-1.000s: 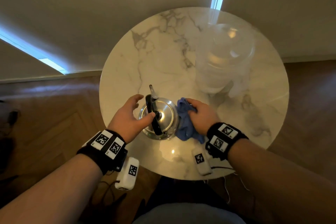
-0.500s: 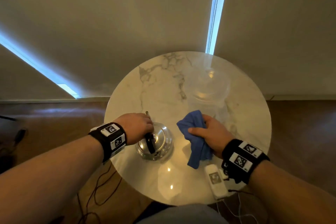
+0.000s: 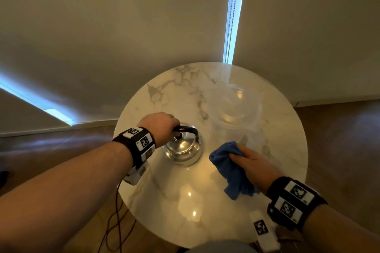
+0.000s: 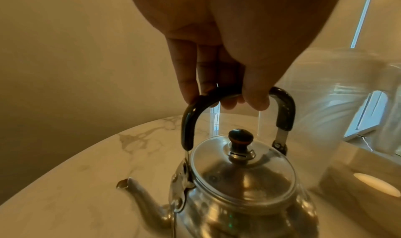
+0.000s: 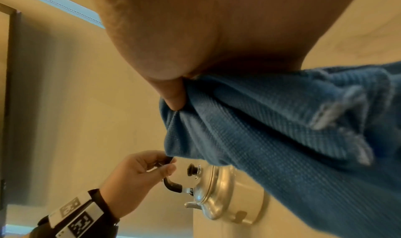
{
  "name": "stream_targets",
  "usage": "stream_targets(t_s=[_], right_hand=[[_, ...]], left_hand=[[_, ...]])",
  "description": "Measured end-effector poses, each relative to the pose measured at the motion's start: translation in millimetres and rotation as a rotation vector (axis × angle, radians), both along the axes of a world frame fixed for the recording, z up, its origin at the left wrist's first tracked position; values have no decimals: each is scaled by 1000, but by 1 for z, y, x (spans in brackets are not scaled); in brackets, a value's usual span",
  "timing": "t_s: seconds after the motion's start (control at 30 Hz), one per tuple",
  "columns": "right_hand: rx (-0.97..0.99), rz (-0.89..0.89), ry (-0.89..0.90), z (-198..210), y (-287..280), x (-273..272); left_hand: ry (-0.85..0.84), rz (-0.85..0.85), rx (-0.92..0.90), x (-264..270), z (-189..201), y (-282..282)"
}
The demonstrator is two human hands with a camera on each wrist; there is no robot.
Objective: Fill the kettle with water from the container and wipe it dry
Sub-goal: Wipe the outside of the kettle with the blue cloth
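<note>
Head view first: left hand [image 3: 162, 127] is gripping the black arched handle [image 3: 186, 129] of the small shiny steel kettle [image 3: 182, 148], which is sitting on the round white marble table [image 3: 164, 201] with its lid on. Right hand [image 3: 251, 165] is clutching a crumpled blue waffle-weave cloth [image 3: 230, 170] just to the right of the kettle, not touching it as far as I can see. Clear plastic water container [image 3: 236, 113] is standing behind the cloth, further back on the table.

Left wrist view: fingers [image 4: 188, 80] and thumb are curling around the top of the handle [image 4: 190, 121], lid with its dark knob [image 4: 240, 137] sitting below, spout [image 4: 139, 192] pointing to the left in this shot. Container [image 4: 347, 96] is blurry on the right.

Right wrist view: cloth [image 5: 282, 130] is bunched up in the right hand [image 5: 195, 36], thumb pressing into it and the rest hanging down. Kettle [image 5: 217, 192] and left hand [image 5: 134, 173] on the handle are showing past the cloth.
</note>
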State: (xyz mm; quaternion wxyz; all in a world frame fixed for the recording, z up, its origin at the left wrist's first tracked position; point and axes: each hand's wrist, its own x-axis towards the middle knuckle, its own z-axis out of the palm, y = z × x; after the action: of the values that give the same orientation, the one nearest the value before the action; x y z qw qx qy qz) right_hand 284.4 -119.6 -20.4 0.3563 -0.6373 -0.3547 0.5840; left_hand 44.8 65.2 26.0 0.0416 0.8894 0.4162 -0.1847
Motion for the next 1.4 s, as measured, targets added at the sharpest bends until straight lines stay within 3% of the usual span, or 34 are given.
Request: stream_targets(t_s=[0.13,0.3,0.43,0.5,0.57,0.63,0.7,0.77,0.93,1.0,1.2,1.4], right_hand=[[-11,-43,-50,2,10,-8],[7,30,-174,1,19,-18],[-40,-6,-144,-4,19,-22],[-5,-3,-134,-5,16,-24],[30,-5,-109,-1,14,-26],[44,-23,-34,2,11,-26],[58,-23,4,-2,7,-24],[63,17,16,-9,2,-21],[-137,304,-224,-25,-25,5],[-188,342,-302,-39,-49,23],[-326,-38,-169,-87,-111,78],[-303,-53,-290,-110,-108,118]], left_hand=[[-35,53,-3,11,-2,26],[-102,61,12,19,-12,51],[-156,61,5,16,-18,60],[-304,93,42,9,-19,51],[-573,96,77,9,-19,27],[-748,73,-115,16,-17,-8],[-743,135,-440,30,-21,-44],[-775,261,-591,41,-34,-67],[-983,570,-754,65,-58,-97],[-987,659,-796,78,-71,-110],[-875,883,-1010,144,-133,-145],[-978,936,-983,209,-165,-146]])
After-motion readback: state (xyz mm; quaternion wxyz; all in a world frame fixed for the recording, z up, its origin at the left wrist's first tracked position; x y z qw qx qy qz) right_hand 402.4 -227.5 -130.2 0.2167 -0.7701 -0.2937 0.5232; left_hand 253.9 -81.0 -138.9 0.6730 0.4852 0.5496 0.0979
